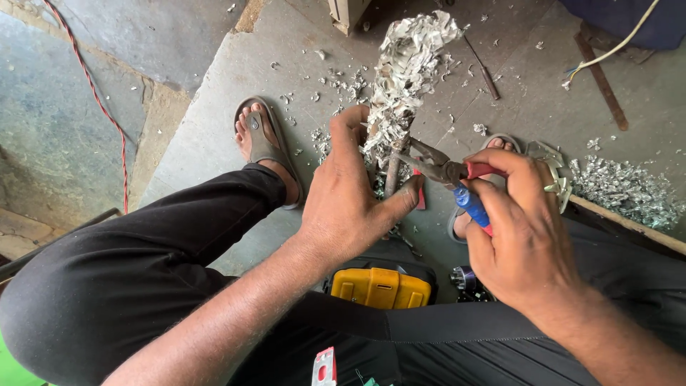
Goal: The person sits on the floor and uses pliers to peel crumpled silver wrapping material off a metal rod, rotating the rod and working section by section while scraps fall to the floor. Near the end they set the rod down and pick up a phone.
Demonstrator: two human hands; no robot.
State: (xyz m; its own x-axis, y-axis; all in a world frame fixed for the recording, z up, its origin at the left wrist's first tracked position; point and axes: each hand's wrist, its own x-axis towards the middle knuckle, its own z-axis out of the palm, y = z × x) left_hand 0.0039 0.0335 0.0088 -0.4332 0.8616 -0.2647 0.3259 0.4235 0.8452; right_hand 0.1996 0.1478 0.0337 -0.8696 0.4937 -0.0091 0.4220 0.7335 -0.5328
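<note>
My left hand (pixel 348 200) grips an upright metal rod (pixel 392 171) whose upper part is wrapped in a thick clump of crumpled silvery metal scraps (pixel 409 68). My right hand (pixel 522 229) is closed on pliers (pixel 446 171) with red and blue handles. The pliers' jaws point left and touch the rod just under the scrap clump, next to my left thumb. Both hands work above my knees, over the grey concrete floor.
My legs in dark trousers spread to both sides, feet in sandals (pixel 266 143). A yellow and black power tool (pixel 381 287) lies between my legs. Silvery shavings pile (pixel 625 189) at right. A screwdriver (pixel 482 68), a rusty bar (pixel 604 82) and a red cable (pixel 96 100) lie about.
</note>
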